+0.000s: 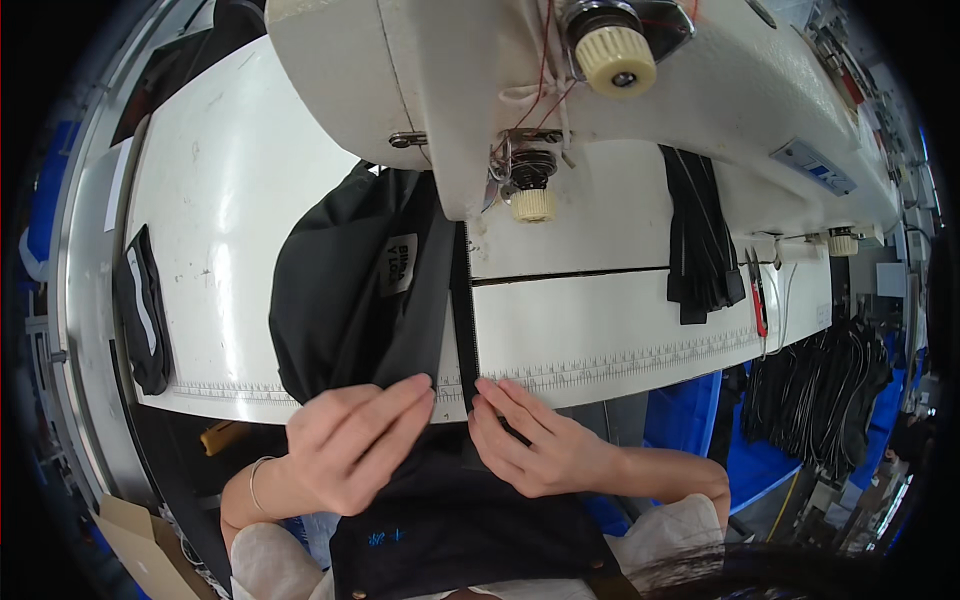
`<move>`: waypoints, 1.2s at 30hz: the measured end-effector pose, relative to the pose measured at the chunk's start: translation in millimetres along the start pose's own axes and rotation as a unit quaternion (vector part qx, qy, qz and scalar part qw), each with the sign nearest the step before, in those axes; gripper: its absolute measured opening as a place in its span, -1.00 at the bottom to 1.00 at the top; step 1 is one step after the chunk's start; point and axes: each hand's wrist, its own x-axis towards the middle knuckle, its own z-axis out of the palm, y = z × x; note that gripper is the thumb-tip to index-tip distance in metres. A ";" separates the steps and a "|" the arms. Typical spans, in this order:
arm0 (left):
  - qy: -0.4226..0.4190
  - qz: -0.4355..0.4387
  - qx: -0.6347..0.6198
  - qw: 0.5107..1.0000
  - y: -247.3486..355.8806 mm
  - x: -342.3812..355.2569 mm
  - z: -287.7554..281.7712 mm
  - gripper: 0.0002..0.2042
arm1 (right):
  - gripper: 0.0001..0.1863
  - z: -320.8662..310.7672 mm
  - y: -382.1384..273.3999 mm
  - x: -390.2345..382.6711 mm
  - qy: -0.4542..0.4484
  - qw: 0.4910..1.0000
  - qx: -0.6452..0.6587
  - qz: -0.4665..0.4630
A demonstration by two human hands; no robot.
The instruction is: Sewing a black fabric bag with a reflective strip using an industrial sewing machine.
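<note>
A black fabric pouch [340,280] with a small grey label [399,264] lies on the white sewing table, its far end at the sewing machine's presser foot area. A narrow black zipper tape [466,310] with a toothed edge runs from under the machine head toward me. My left hand [360,445] is closed, fingertips pinching the near right edge of the pouch. Beside it my right hand [535,440] pinches the near end of the zipper tape at the table's front edge. The needle is hidden behind the machine head [453,130].
Black strips [695,240] lie on the right of the table [570,320], next to red-handled snips [758,300]. A black piece with a white stripe [148,310] lies at the far left. Many black strips [815,400] hang over a blue bin [765,465]. A cardboard box [150,550] stands lower left.
</note>
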 end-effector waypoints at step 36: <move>-0.049 0.020 -0.021 0.998 -40.8 11.2 53.3 -0.61 | -0.66 2.3 49.2 27.6 -0.064 0.991 -0.104 -0.047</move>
